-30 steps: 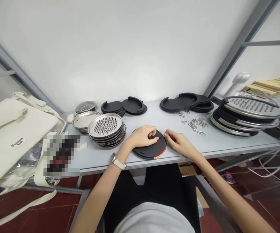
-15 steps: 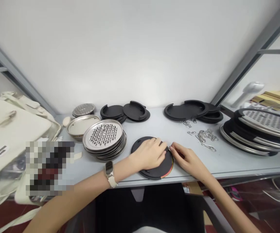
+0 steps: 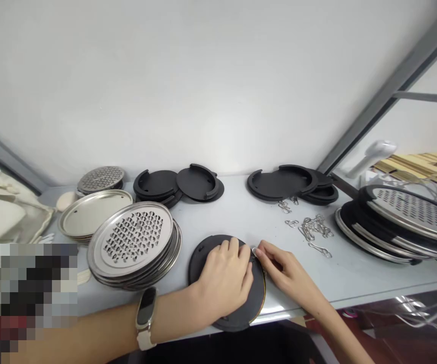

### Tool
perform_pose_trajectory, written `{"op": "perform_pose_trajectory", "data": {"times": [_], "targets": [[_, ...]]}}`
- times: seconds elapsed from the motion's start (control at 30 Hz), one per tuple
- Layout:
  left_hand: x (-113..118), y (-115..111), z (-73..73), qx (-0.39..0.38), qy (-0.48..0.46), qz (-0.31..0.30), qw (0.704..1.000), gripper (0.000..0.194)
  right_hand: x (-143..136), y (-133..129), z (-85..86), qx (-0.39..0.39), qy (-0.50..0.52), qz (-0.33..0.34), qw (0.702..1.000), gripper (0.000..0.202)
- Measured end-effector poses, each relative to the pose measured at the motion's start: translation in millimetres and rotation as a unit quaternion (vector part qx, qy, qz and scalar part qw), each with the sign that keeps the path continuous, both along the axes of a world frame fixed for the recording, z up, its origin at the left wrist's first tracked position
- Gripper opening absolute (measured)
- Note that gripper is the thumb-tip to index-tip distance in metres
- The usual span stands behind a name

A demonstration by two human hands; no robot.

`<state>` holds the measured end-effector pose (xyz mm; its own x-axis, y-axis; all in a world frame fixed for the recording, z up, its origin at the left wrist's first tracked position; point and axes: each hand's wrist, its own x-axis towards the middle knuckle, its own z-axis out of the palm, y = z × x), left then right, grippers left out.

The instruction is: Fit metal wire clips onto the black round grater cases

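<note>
A black round plate [image 3: 199, 268] lies at the front of the table, with a thin metal or yellowish rim showing along its right edge. Over its top rests my left hand [image 3: 226, 278], fingers bent and close together, holding it against the table. At the plate's upper right edge, my right hand [image 3: 282, 268] pinches a small metal clip [image 3: 255, 251] between thumb and forefinger. The clip's far end is hidden by the fingers. Beyond my right hand lies a loose pile of similar metal snap clips [image 3: 313, 226].
To the left are a stack of round metal graters [image 3: 133, 237] and a stack of plain metal discs [image 3: 95, 215]. Black round holders [image 3: 158, 183] lie along the wall, with more black holders [image 3: 287, 183] right of them. Assembled graters [image 3: 416, 207] are piled at the right.
The view has moved closer and tilted, so the table's things appear larger and shifted left. Both hands stay at the black plate, the right still pinching the clip at its edge.
</note>
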<state>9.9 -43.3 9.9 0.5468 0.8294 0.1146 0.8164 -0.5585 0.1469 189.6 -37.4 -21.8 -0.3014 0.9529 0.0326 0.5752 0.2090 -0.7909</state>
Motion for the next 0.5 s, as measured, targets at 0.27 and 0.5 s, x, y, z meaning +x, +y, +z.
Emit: {"op": "perform_pose_trajectory", "data": {"times": [0.27,0.5], "targets": [[-1.8,1.0,-0.5,-0.039,-0.037,-0.003,0.999,0.022,-9.2,5.0,4.4,0.013,-0.008,-0.012,1.0,0.034],[-1.8,2.4,2.2,-0.053,-0.039,-0.001,0.998,0.022,-7.8,3.0,4.7,0.042,-0.041,-0.007,0.998,0.031]]}}
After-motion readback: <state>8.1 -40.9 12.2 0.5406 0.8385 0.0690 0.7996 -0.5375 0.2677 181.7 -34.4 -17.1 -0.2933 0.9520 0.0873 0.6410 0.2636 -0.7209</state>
